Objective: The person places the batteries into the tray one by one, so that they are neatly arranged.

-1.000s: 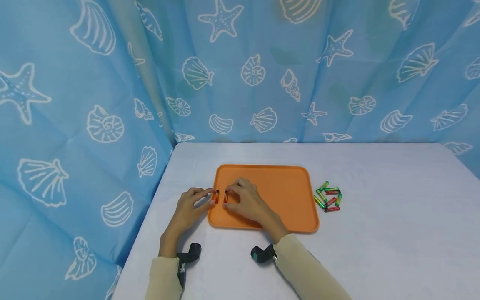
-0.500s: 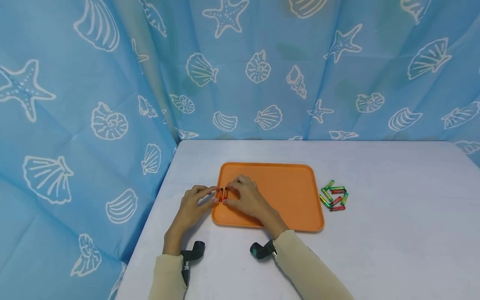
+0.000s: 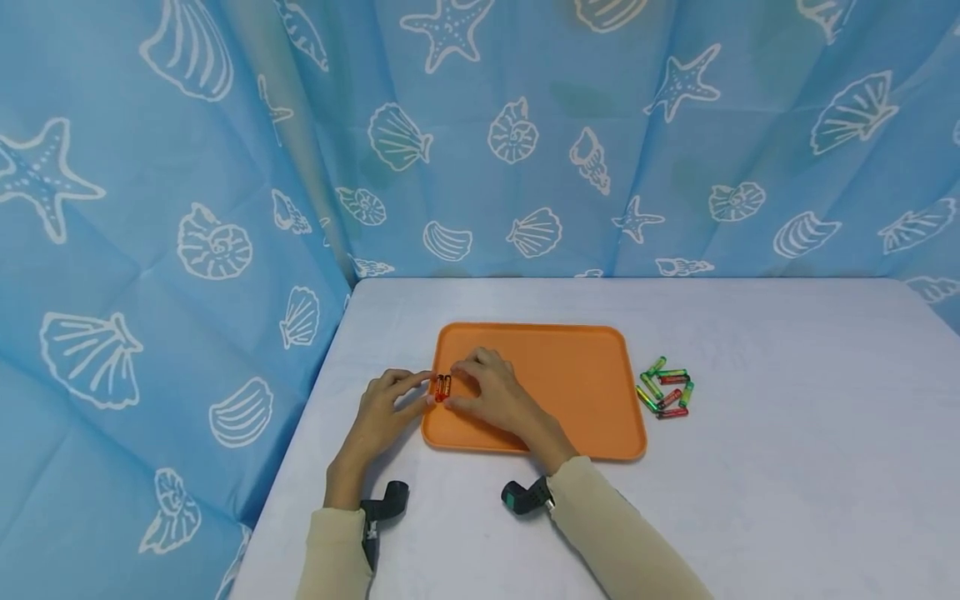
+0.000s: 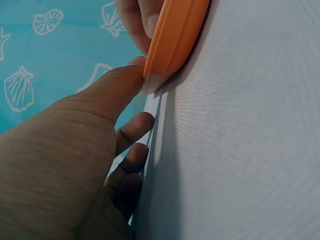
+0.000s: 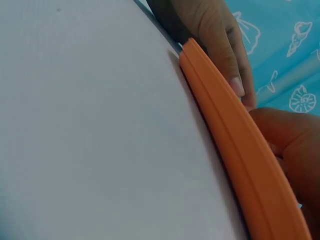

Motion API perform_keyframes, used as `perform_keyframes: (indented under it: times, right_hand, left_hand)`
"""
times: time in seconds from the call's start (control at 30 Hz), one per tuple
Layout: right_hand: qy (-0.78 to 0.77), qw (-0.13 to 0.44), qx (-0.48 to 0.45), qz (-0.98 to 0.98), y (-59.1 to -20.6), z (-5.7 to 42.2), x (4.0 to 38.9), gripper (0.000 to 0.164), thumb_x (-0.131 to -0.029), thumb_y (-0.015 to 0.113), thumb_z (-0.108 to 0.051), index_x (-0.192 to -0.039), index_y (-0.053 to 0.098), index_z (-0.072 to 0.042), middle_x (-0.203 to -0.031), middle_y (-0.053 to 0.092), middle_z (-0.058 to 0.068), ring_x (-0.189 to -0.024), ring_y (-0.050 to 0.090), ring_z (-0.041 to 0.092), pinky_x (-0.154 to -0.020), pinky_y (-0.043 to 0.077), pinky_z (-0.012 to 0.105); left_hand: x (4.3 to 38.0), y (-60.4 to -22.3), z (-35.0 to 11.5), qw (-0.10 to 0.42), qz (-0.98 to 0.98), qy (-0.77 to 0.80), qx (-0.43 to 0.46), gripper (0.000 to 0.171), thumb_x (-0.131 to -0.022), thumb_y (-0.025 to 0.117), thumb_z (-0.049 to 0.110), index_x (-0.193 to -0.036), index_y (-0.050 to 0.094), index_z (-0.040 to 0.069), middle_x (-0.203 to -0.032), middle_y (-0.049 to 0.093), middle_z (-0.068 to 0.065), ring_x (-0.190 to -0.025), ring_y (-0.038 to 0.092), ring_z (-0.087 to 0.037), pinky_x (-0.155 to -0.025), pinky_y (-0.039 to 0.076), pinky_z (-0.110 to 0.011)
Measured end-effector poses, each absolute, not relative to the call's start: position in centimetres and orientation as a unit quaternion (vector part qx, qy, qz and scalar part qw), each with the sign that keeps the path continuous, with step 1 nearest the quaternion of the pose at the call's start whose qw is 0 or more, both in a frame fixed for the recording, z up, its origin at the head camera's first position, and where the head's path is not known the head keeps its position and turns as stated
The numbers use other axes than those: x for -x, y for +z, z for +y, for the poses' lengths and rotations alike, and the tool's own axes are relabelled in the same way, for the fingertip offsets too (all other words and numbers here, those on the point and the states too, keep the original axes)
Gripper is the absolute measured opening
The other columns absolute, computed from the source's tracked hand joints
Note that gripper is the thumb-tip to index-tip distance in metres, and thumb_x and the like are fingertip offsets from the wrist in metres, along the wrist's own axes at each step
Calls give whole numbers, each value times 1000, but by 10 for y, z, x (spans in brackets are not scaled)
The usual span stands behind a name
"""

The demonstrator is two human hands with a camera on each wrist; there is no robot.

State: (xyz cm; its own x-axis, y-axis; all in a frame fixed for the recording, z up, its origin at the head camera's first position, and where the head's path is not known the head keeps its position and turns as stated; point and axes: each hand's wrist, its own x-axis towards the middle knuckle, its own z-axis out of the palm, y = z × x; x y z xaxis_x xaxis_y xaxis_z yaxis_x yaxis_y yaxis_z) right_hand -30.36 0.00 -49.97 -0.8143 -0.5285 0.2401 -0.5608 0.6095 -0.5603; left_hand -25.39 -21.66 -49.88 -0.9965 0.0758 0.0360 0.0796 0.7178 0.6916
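Observation:
Two small red batteries with dark ends stand side by side near the left rim of the orange tray (image 3: 555, 392). My left hand (image 3: 378, 419) has its thumb and index finger at the two ends of the left battery (image 3: 439, 389). From the other side, the thumb and fingers of my right hand (image 3: 495, 400) pinch the right battery (image 3: 447, 387). In both wrist views the tray's raised side hides the batteries. The left wrist view shows my left thumb against the tray rim (image 4: 175, 40).
Right of the tray, a loose pile of several green and red batteries (image 3: 651, 385) lies on the white-covered table (image 3: 787, 433). A blue curtain with shell prints (image 3: 465, 192) hangs behind the table and along its left side.
My right hand has brought its battery leftward, closing the gap to the one at my left hand. The left hand has stayed nearly in place, and the head view has shifted slightly.

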Motion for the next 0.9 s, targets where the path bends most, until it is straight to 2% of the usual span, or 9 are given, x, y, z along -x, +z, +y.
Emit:
perform_keyframes:
  times: [0.37, 0.5, 0.67, 0.9]
  right_hand:
    - [336, 97, -321, -880, -490, 51, 281, 37, -89, 77, -28, -118, 69, -7, -106, 56, 2, -102, 48, 19, -90, 36, 44]
    - [352, 143, -322, -867, -490, 72, 271, 31, -90, 77, -25, -113, 71, -6, -107, 58, 4, -101, 50, 19, -90, 36, 44]
    - [361, 223, -306, -852, -494, 108, 260, 31, -83, 82, -16, -109, 70, -3, -107, 59, 6, -101, 52, 23, -86, 38, 43]
    - [300, 309, -242, -869, -497, 165, 243, 34, -76, 85, -13, -104, 71, 1, -98, 60, 11, -94, 54, 29, -82, 37, 47]
  left_hand:
    - [251, -494, -215, -15, -926, -377, 17, 46, -95, 67, 45, -139, 61, 34, -137, 49, -5, -131, 36, -30, -106, 34, -61]
    - [251, -495, -218, -17, -927, -374, 13, 47, -95, 67, 44, -140, 60, 32, -138, 48, -6, -132, 34, -31, -107, 33, -61]
    - [251, -497, -217, -15, -930, -368, 15, 47, -96, 66, 44, -140, 59, 32, -137, 48, -6, -132, 35, -31, -107, 33, -62]
    - [256, -499, -211, -24, -929, -369, 17, 47, -95, 66, 45, -140, 59, 33, -139, 47, -7, -132, 35, -31, -107, 33, -62]
